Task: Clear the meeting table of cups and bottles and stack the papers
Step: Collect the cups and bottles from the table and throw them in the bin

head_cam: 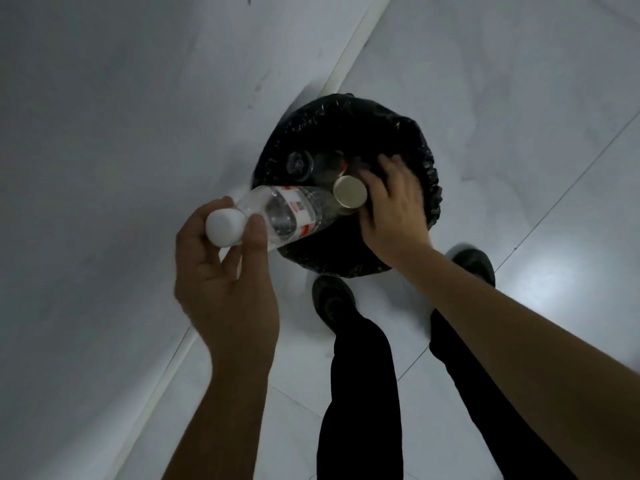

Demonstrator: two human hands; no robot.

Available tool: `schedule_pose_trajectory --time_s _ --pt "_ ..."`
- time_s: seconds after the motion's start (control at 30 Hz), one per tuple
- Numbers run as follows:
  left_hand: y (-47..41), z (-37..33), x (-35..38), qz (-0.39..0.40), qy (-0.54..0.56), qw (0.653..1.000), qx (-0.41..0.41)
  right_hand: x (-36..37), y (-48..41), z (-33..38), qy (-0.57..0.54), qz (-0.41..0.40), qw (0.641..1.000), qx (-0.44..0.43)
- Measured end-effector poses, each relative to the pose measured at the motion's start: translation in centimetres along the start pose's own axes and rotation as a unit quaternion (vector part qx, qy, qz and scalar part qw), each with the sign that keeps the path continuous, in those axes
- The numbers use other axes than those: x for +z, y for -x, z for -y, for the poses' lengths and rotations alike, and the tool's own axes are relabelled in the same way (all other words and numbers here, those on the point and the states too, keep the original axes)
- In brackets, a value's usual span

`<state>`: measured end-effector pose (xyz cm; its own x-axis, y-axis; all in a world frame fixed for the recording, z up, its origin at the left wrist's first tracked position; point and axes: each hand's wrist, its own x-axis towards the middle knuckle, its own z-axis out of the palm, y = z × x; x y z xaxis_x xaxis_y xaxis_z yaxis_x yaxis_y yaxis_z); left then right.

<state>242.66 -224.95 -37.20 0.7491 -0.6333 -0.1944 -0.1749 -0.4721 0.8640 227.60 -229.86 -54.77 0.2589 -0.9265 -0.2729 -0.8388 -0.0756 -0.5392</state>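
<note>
Bottle [294,211], clear with a white cap, hangs slanted over the near rim of the black-lined bin [426,174] at frame centre. Our left hand [225,289] pinches it at the cap end, likely so the body tips in base first. Our right hand [394,209] sits over the bin mouth beside a tan-ended container [349,195]; we cannot tell whether it grips or merely touches it. Another bottle [301,164] lies inside, crowding the opening. Shoes [330,299] stand just below the bin on the tiled floor [519,98].
</note>
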Motion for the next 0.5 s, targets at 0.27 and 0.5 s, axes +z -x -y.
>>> schedule_pose_trajectory --time_s 0.27,0.5 --pt "-0.7 1.8 9.4 0.092 -0.05 0.994 -0.018 -5.2 2.8 -5.7 -0.12 0.134 0.967 0.179" --pt "-3.0 4.4 12.9 0.18 -0.109 0.976 -0.059 -5.3 2.5 -6.4 -0.166 0.14 0.955 0.202"
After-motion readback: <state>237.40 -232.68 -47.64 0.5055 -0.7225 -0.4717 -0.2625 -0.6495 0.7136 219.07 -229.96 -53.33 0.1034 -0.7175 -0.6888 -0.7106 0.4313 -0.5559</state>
